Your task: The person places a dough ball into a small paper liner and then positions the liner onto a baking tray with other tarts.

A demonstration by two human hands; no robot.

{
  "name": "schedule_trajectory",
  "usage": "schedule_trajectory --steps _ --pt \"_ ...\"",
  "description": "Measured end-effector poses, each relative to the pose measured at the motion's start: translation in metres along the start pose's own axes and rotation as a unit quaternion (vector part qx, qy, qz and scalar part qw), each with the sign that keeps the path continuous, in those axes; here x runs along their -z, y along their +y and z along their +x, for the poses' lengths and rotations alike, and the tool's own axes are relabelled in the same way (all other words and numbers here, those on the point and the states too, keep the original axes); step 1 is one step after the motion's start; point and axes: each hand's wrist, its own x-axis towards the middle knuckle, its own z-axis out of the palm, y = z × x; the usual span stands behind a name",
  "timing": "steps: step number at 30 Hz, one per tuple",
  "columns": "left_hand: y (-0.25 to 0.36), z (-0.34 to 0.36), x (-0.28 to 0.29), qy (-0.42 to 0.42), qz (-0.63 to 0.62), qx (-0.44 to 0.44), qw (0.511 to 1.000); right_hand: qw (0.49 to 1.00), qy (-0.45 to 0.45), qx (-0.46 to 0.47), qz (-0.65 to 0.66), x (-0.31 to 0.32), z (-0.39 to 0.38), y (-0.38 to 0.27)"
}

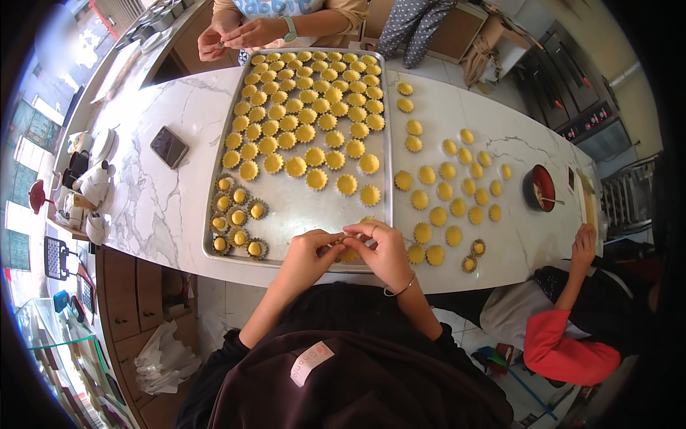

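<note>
Both my hands meet over the near edge of the metal baking tray (391, 179). My left hand (311, 252) and my right hand (381, 250) pinch a small yellow dough tart shell in its tin (347, 252), mostly hidden by my fingers. Left of them, on the tray, sit several fluted metal tart tins (238, 217), each with a ball of yellow dough inside. Rows of shaped yellow tart shells (305, 134) fill the tray's far part. To the right, more tart shells (458, 207) lie on the marble table (500, 118), beside two small tins with dough (469, 264).
Across the table a person's hands (243, 34) work at something small. At the right, another person in a red sleeve (564, 347) rests a hand on the table edge. A dark bowl with a red inside (529, 187) and a phone (169, 147) stand on the table.
</note>
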Motion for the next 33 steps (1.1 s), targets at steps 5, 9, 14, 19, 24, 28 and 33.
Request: schedule_trajectory --steps 5,9,14,19,24,28,33 --pt "-0.003 -0.001 0.001 -0.005 -0.022 0.004 1.000 0.999 -0.032 0.021 -0.037 -0.001 0.003 -0.001" --pt "-0.008 0.000 0.003 -0.012 -0.033 0.028 0.999 0.995 -0.050 -0.074 0.050 -0.003 0.001 0.006" --pt "-0.016 -0.002 0.001 0.001 -0.102 0.065 0.993 0.935 -0.076 -0.222 0.264 -0.002 0.000 0.016" --pt "-0.007 -0.004 -0.001 0.038 -0.043 0.057 0.997 0.933 -0.090 -0.199 0.288 -0.004 -0.005 0.013" --pt "-0.015 -0.007 -0.007 0.063 -0.033 0.038 0.997 0.937 -0.089 -0.186 0.282 -0.007 -0.012 0.013" --pt "-0.012 -0.011 -0.006 0.063 -0.079 0.060 0.993 0.932 -0.072 -0.198 0.294 -0.009 -0.013 0.011" --pt "-0.017 -0.020 0.003 0.095 -0.232 0.113 0.962 0.934 -0.058 -0.204 0.286 -0.014 -0.010 0.007"
